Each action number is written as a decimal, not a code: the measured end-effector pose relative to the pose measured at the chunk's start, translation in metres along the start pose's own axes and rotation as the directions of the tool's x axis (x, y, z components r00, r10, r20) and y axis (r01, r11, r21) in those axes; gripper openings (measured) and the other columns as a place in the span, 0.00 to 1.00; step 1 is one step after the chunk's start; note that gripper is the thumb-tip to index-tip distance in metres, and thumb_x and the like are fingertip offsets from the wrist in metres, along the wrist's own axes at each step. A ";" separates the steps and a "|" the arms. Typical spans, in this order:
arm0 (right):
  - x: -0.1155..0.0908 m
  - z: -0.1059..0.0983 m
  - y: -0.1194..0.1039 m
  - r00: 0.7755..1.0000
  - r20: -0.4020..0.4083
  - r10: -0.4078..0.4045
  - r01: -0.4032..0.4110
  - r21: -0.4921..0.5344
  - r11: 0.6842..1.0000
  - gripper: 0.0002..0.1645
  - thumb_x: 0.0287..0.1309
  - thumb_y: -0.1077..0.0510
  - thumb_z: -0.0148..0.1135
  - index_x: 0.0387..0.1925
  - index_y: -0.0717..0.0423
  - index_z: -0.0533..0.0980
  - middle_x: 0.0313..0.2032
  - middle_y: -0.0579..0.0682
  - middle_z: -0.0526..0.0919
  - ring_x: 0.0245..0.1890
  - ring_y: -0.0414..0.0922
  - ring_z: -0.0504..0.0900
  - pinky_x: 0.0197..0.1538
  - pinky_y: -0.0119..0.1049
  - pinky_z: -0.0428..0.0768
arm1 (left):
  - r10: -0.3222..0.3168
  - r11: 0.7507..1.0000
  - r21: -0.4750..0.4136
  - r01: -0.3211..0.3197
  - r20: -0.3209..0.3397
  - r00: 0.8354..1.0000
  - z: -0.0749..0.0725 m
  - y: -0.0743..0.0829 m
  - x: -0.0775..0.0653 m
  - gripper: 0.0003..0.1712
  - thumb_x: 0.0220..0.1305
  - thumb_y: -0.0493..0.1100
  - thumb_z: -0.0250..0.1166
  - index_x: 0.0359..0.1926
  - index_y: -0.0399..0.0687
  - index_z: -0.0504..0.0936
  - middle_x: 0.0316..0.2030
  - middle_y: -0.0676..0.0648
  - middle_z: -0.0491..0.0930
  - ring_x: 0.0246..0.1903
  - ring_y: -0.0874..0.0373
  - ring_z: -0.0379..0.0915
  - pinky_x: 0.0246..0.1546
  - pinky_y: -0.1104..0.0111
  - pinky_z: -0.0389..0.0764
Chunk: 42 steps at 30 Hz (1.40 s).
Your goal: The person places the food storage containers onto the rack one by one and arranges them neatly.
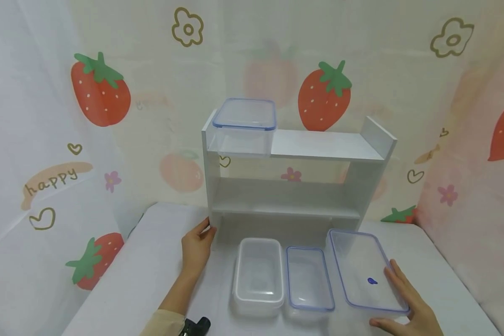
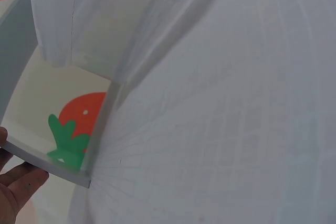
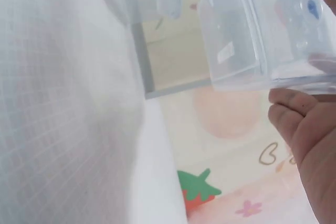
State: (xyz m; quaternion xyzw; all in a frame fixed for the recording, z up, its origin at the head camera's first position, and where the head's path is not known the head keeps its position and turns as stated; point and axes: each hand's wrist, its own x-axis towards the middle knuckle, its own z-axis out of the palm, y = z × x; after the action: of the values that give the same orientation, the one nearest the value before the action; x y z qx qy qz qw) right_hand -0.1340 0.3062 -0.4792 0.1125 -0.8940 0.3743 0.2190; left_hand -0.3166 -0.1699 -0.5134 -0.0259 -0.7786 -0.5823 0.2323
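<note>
The left hand (image 1: 197, 247) lies open against the shelf's (image 1: 294, 186) lower left corner, seemingly to steady it, while the right hand (image 1: 411, 303) clasps the near right corner of the lidded box (image 1: 363, 270) resting on the table (image 1: 151, 261), beside two smaller tubs.

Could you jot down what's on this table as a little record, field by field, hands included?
Surface: white table against a strawberry-print curtain
Shelf: white shelf unit standing at the back of the table
On top shelf: lidded clear box, at the left end
In front of shelf: open clear tub, beside it a small blue-rimmed lid
Right side: large lidded container with a blue mark on its lid
Left hand: touches the shelf unit's lower left corner
Right hand: grips the large lidded container's near right corner
</note>
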 end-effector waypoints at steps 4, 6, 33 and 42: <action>0.002 -0.003 -0.009 1.000 -0.011 -0.001 0.001 0.038 0.999 0.69 0.33 0.62 0.88 0.78 0.50 0.61 0.81 0.41 0.51 0.73 0.16 0.47 0.59 0.05 0.58 | 0.001 1.000 0.006 -0.001 0.007 1.000 -0.001 0.001 0.001 0.24 0.71 0.40 0.66 0.65 0.37 0.78 0.61 0.38 0.80 0.52 0.45 0.85 0.51 0.61 0.85; 0.003 -0.004 -0.012 1.000 -0.023 -0.006 0.007 0.053 0.999 0.69 0.31 0.64 0.89 0.78 0.51 0.62 0.81 0.43 0.52 0.74 0.18 0.48 0.59 0.06 0.60 | -0.005 1.000 0.002 0.005 0.006 1.000 -0.001 0.002 0.001 0.24 0.71 0.40 0.67 0.65 0.38 0.78 0.61 0.38 0.80 0.52 0.45 0.85 0.51 0.61 0.85; 0.021 -0.016 -0.047 0.998 -0.010 -0.060 0.060 0.088 0.994 0.68 0.33 0.68 0.86 0.78 0.51 0.62 0.81 0.44 0.54 0.76 0.23 0.50 0.63 0.08 0.60 | -0.024 1.000 0.016 0.024 0.001 1.000 -0.001 0.003 -0.001 0.24 0.71 0.40 0.67 0.65 0.38 0.79 0.61 0.38 0.80 0.52 0.45 0.85 0.50 0.61 0.86; 0.028 -0.021 -0.059 1.000 -0.009 -0.026 0.027 0.115 0.993 0.67 0.36 0.69 0.85 0.78 0.49 0.61 0.81 0.45 0.54 0.74 0.21 0.52 0.59 0.08 0.64 | -0.030 1.000 0.009 0.030 0.002 1.000 -0.001 0.004 -0.001 0.24 0.71 0.39 0.67 0.65 0.37 0.78 0.62 0.37 0.79 0.52 0.45 0.85 0.51 0.59 0.85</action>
State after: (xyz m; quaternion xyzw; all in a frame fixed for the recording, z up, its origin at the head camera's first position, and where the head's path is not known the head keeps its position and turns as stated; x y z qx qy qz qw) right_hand -0.1310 0.2797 -0.4160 0.1354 -0.8686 0.4227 0.2205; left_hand -0.3140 -0.1697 -0.5096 -0.0139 -0.7817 -0.5823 0.2229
